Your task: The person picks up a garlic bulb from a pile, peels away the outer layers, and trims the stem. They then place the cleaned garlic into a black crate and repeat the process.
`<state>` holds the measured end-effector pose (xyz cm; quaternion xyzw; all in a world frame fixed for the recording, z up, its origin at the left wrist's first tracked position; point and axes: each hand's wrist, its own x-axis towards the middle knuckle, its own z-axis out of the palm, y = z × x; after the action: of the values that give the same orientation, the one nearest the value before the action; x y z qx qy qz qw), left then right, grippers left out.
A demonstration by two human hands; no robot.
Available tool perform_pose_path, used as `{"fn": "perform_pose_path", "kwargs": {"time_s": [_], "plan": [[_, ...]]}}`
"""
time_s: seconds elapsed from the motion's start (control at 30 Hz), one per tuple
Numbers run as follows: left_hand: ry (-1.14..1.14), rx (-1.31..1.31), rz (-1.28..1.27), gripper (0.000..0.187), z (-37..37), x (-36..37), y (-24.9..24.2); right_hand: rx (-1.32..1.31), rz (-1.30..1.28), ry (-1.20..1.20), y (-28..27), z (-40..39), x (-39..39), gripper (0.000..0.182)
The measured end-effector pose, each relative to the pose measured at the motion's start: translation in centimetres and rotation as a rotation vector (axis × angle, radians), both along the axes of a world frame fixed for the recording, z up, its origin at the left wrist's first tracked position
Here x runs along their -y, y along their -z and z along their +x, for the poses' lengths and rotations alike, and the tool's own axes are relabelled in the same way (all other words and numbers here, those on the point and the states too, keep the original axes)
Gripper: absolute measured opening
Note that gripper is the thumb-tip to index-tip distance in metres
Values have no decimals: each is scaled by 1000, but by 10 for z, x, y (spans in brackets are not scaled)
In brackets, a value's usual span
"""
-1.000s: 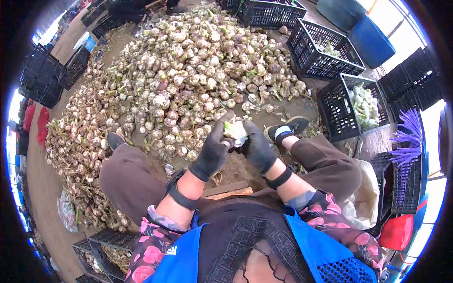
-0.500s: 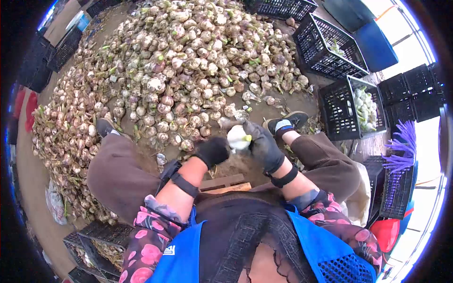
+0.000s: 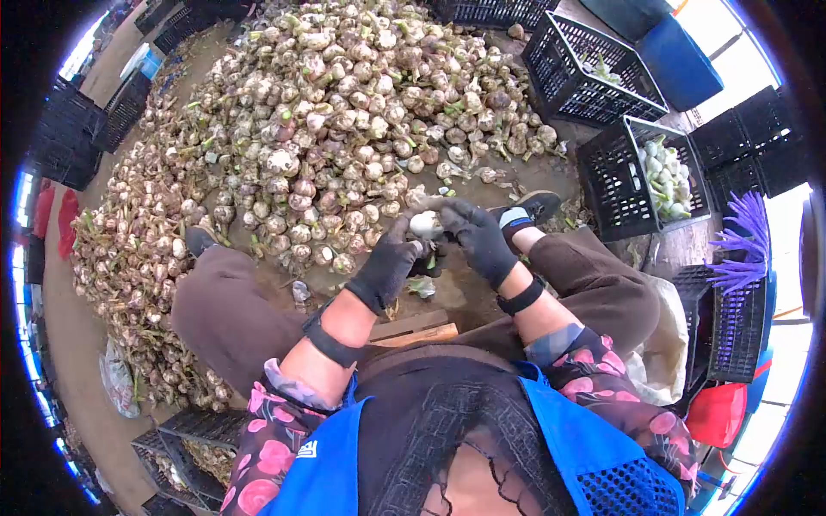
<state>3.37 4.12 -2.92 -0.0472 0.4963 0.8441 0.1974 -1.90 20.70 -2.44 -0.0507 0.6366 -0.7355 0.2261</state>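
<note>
Both hands wear dark gloves and meet around one white garlic bulb [image 3: 425, 225] above the ground between the knees. My left hand [image 3: 389, 265] has its fingers closed at the bulb's left and lower side. From the right, my right hand [image 3: 475, 236] grips the same bulb, its fingers curled over the top. A pale peel scrap [image 3: 422, 286] shows just below the hands. Beyond them spreads a large heap of unpeeled garlic [image 3: 344, 112], with stems and dirt on many bulbs.
A black crate of cleaned garlic [image 3: 602, 185] stands at the right, with another black crate [image 3: 551, 73] behind it. Purple strips [image 3: 744, 245] hang over a crate near a red container [image 3: 718, 413]. More crates [image 3: 185, 456] sit at lower left. A wooden piece [image 3: 413, 331] lies between the legs.
My left hand has turned and moved up against the bulb. My right hand's fingers now curl over the bulb's top. A peel scrap now shows below the hands. The view has shifted slightly.
</note>
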Motion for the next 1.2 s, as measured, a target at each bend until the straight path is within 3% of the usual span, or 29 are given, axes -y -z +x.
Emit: {"fn": "perform_pose_path", "kwargs": {"time_s": [0.03,0.1,0.13,0.17,0.27,0.4,0.47,0.63,0.7,0.77,0.87,0.93,0.97,1.03,1.1,1.17,1.2], "plan": [[13,36,-69,58,0,-2,-6,-2,-8,2,-6,0,-1,21],[-20,79,27,56,5,-8,-12,-536,685,75,-19,1,-6,18],[-94,-22,-220,57,7,-11,-13,-712,642,11,-30,5,-5,22],[-170,-122,-466,59,8,-13,-12,-715,639,12,-30,6,-4,22],[-198,-141,-497,59,12,-16,-2,-901,854,-199,-17,11,-4,21],[-174,-180,-599,56,18,-13,-6,-754,769,-237,-38,14,-3,21],[-151,-361,-880,57,20,-14,-8,-817,834,-219,-32,16,0,20],[-123,-339,-881,55,18,-13,-2,-856,880,-251,-33,13,0,17],[-116,-332,-875,54,16,-11,0,-762,1007,-269,-24,8,-1,19],[-98,-300,-754,52,14,-7,-4,-811,1007,-246,-15,5,-3,19],[-68,-195,-629,52,11,0,-22,-749,836,-199,5,-6,-12,18],[-110,-119,-566,51,9,-1,-20,-733,809,63,5,-9,-12,13],[-156,-38,-502,51,9,-2,-17,-733,809,60,5,-8,-11,13],[-175,-99,-582,51,9,-3,-11,-859,558,93,-12,4,0,18],[-189,-160,-665,51,10,-5,-7,-906,570,6,-14,11,7,17],[-173,-106,-600,49,11,-8,-5,-866,931,-138,-16,14,11,15],[-172,-56,-505,48,11,-9,-8,-891,897,-101,-15,12,10,14]]}}
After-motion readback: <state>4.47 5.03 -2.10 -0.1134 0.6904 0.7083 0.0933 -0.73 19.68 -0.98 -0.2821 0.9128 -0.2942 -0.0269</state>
